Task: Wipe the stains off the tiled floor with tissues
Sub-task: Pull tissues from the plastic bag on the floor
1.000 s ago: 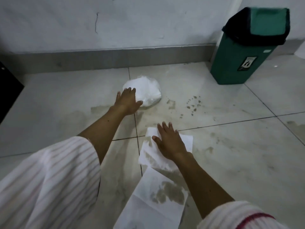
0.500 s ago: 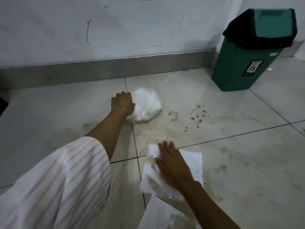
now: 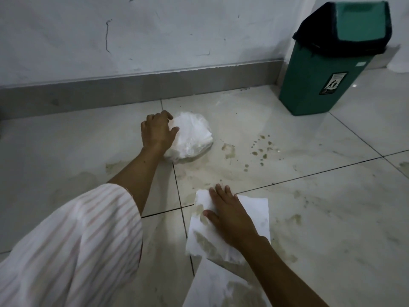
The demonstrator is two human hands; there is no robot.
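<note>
Tissues [image 3: 254, 209] lie flat on the tiled floor [image 3: 332, 207] under the right hand [image 3: 232, 218], its palm pressed open on the stained sheet. Toward the wall edge of the floor, the left hand [image 3: 157, 131] curls loosely against a white tissue bundle [image 3: 192, 138] beside brown stains [image 3: 261, 149].

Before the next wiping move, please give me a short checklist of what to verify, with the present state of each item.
1. Right hand flat on the tissue sheet: ok.
2. Sheet clean enough to continue: not ok, brownish marks show on its left part.
3. Left hand on the tissue pack for a fresh one: ok, though whether it grips a tissue, cannot tell.
4. Stain spots beside the pack removed: not ok.
5. Green bin nearby for used tissues: ok.
</note>
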